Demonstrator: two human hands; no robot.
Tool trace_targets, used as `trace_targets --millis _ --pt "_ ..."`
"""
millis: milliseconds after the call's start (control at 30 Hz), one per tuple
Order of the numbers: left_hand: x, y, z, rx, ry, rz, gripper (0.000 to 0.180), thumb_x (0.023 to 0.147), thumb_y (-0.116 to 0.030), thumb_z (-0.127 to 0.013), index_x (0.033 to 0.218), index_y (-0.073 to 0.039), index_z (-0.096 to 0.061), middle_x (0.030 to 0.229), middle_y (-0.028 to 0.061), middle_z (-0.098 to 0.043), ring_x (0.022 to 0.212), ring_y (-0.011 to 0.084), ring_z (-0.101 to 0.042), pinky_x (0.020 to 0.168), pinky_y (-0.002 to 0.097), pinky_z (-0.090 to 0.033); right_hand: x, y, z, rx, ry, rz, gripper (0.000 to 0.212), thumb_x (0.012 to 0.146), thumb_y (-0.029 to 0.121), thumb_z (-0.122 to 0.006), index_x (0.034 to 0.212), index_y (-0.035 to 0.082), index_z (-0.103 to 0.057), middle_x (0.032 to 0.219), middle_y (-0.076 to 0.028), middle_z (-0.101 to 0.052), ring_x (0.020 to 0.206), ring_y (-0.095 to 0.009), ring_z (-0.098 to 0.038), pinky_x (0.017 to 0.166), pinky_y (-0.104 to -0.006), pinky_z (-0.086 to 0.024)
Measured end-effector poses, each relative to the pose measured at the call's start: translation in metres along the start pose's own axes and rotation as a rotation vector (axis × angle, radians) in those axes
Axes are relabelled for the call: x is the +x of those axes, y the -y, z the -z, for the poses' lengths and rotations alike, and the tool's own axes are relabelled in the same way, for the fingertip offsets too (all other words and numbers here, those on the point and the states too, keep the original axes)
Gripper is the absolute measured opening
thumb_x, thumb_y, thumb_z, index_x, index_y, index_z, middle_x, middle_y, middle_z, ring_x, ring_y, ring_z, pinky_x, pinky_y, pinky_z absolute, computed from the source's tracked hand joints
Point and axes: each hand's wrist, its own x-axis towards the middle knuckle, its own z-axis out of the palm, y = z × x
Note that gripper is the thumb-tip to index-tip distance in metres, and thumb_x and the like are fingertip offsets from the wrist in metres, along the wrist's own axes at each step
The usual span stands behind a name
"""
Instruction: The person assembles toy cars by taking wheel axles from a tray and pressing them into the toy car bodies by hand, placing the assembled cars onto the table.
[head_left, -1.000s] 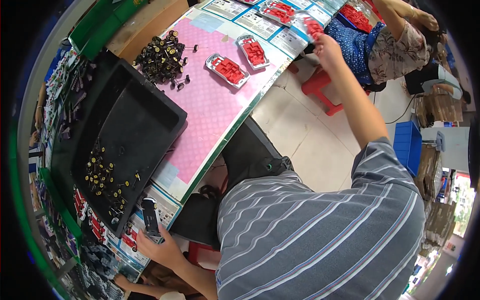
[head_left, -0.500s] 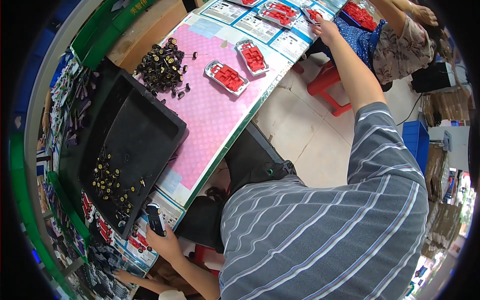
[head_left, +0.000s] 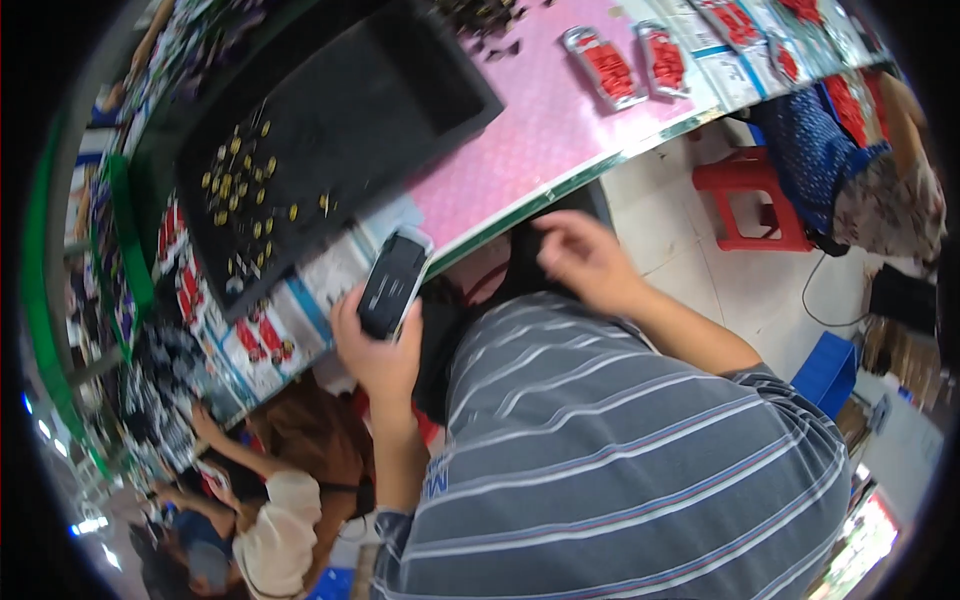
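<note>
1. Head view: the worktop (head_left: 480, 185) carries a black tray (head_left: 340, 120).
2. Right hand (head_left: 582, 262): blurred, partly open, fingers curled, near the worktop's edge.
3. Left hand (head_left: 385, 358): gripping the toy car (head_left: 396, 278) by its near end.
4. The toy car: black face showing, by the worktop's edge.

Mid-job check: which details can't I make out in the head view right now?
All in the head view:
Far side of the toy car: hidden by its own dark underside, held toward the camera in the left hand.
Right hand: blurred; anything small in it can't be told.
Wheel pile: cut off by the upper edge.
Wheels in the black tray: too small to count.
</note>
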Motion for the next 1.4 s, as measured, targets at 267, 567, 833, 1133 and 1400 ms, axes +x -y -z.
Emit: trace_targets --millis 267,567,833,1133,1400 --pt "-0.001 -0.031 -0.018 -0.21 0.07 -0.088 0.057 0.066 -0.007 -0.083 0.118 0.0 -0.059 0.11 0.0184 -0.058 0.101 0.0353 -0.06 0.089 0.0411 -0.05 0.043 0.023 -0.067 0.289 0.25 -0.319 0.051 0.103 0.03 -0.053 0.144 0.004 -0.036 0.092 -0.006 -0.063 0.077 -0.014 -0.063 0.071 -0.0275 -0.052" --pt "-0.028 -0.001 -0.014 -1.466 0.458 0.401 0.085 0.092 -0.054 -0.059 0.148 0.002 -0.029 0.133 0.0162 -0.053 0.115 0.0264 -0.062 0.092 0.0381 -0.055 0.047 0.033 -0.085 0.149 0.231 -0.293 0.037 0.104 0.022 -0.052 0.134 0.0 -0.048 0.087 -0.004 -0.063 0.068 -0.01 -0.06 0.065 -0.0255 -0.054" --pt "-0.033 0.012 -0.017 -1.735 0.587 0.605 0.057 0.106 -0.039 -0.038 0.148 -0.001 -0.033 0.127 0.0153 -0.057 0.109 0.0211 -0.062 0.086 0.0365 -0.056 0.041 0.052 -0.097 -0.665 0.277 0.237 0.053 0.094 0.019 -0.069 0.138 0.001 -0.047 0.112 -0.009 -0.055 0.077 -0.011 -0.055 0.07 -0.0245 -0.049" --pt "-0.029 0.005 -0.033 -1.421 0.375 0.378 0.076 0.097 -0.033 -0.065 0.152 -0.004 -0.022 0.141 0.0113 -0.045 0.13 0.0214 -0.046 0.109 0.0366 -0.037 0.032 0.06 -0.11 -0.635 0.243 0.093 0.057 0.087 0.023 -0.076 0.131 -0.004 -0.051 0.097 -0.01 -0.06 0.075 -0.015 -0.058 0.068 -0.0283 -0.051" --pt "-0.03 -0.001 -0.033 -1.403 0.417 0.333 0.09 0.088 -0.044 -0.073 0.151 -0.001 -0.024 0.142 0.0122 -0.046 0.13 0.0224 -0.048 0.108 0.0361 -0.039 0.039 0.071 -0.114 -0.755 0.259 0.224 0.057 0.082 0.018 -0.076 0.131 0.0 -0.053 0.103 -0.013 -0.056 0.082 -0.022 -0.058 0.074 -0.0328 -0.051"
